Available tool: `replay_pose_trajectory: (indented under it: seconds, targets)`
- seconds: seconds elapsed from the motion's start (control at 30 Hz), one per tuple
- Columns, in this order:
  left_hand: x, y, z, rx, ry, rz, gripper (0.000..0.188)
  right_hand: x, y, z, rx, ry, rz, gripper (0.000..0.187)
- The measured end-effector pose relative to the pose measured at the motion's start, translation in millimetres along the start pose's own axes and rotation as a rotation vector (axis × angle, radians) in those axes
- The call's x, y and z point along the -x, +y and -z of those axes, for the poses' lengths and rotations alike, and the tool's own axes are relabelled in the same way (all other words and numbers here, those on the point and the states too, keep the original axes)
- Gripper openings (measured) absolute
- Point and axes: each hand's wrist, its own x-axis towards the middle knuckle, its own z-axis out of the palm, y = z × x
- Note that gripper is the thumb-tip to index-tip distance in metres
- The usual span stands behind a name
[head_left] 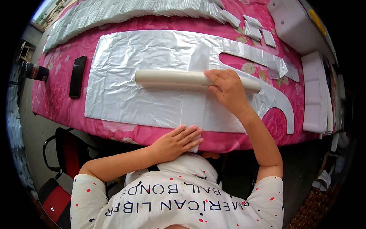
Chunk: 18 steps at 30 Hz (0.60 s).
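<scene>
My right hand [227, 88] is wrapped over a long cream-white pipe [167, 78], right of its middle. The pipe lies across a flat sheet of silvery-white plastic [122, 57], shaped like a vest-handled bag with its two handle strips toward the right. A narrow strip of white plastic [193, 107] runs across the sheet from far to near, passing under the pipe and hanging toward the table's near edge. My left hand [176, 144] rests at that edge, fingers stretched out flat on the strip's near end.
A pink flowered cloth [126, 129] covers the table. Long rows of folded white plastic packets [133, 9] line the far side, with several loose packets [253, 30] at the far right. A black phone [77, 76] and a dark cup [37, 71] sit left. White boxes [315, 93] border the right.
</scene>
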Motion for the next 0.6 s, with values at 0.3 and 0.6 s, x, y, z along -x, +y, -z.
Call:
replay_pose_trajectory:
  seconds: [0.3, 0.6]
  targets:
    - [7.7, -13.9, 9.1, 0.241, 0.116, -0.033, 0.048, -47.0, 39.8, -12.4, 0.118, 0.159, -0.015, 0.045]
    - [8.0, -36.7, 16.2, 0.477, 0.305, -0.094, 0.055, 45.0, -50.9, -8.5, -0.254, -0.301, 0.104, 0.051]
